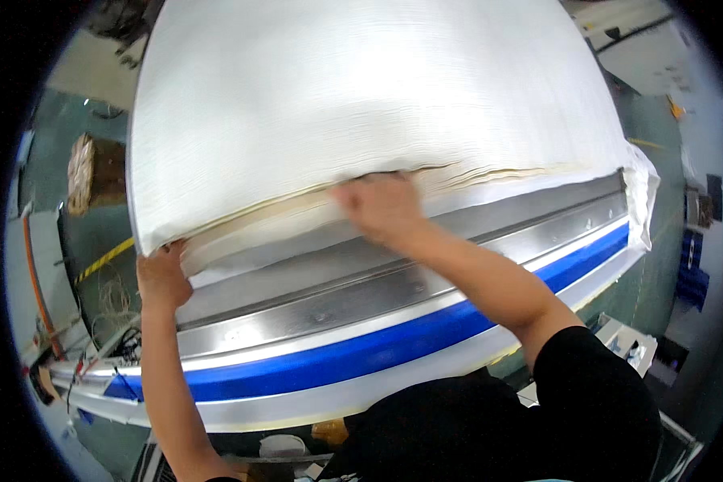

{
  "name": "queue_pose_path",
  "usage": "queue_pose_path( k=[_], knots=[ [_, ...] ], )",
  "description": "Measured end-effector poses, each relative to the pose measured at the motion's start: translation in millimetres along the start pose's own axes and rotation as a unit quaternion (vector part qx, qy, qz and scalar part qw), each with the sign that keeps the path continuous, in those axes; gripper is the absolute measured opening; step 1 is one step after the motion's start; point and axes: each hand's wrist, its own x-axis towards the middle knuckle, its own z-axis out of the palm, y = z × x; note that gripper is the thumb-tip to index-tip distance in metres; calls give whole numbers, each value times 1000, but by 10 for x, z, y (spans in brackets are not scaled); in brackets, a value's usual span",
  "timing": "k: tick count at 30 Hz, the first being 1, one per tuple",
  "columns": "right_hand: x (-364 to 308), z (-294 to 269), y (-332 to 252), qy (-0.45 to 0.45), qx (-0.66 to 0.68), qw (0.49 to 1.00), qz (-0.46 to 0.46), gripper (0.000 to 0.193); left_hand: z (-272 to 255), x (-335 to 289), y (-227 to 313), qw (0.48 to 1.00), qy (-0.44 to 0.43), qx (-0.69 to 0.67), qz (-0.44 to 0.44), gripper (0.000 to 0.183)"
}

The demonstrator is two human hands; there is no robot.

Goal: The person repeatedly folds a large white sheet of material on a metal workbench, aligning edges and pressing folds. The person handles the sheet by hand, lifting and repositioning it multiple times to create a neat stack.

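Note:
A broad white fabric (pixel 361 88) in thin layers covers most of the table, its near edge showing several cream-coloured plies. My left hand (pixel 165 275) is closed at the fabric's near left corner, with its fingertips partly hidden by the cloth. Near the middle of that edge, my right hand (pixel 381 207) is curled into a fist against the plies, slightly smeared by motion. The edge lifts a little there, leaving a dark gap beside the knuckles. What the right fingertips pinch is mostly hidden.
Along the table's near side run a bare metal strip (pixel 321 313) and a blue band (pixel 337 360). Loose white cloth (pixel 641 193) hangs over the right end. A brown wrapped bundle (pixel 96 173) stands on the floor at left, and a white box (pixel 627 344) sits at lower right.

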Motion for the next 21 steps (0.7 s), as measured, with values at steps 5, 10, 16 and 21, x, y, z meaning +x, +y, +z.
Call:
queue_pose_path(
  k=[5, 10, 16, 21],
  knots=[
    [-551, -762, 2137, -1, -207, 968, 143, 55, 1, 198, 233, 994, -9, 104, 3, 46],
    [-1091, -1356, 3971, 106, -184, 965, 152, 57, 618, 561, -216, 990, 74, 116, 5, 17],
    [-1237, -1664, 5092, 32, -224, 954, 196, 59, 1181, 687, -682, 989, 110, 103, -6, 9],
    [-1352, -2088, 5873, -137, -300, 901, 282, 61, 1064, 650, -745, 994, 47, 68, -66, 12]
  ],
)
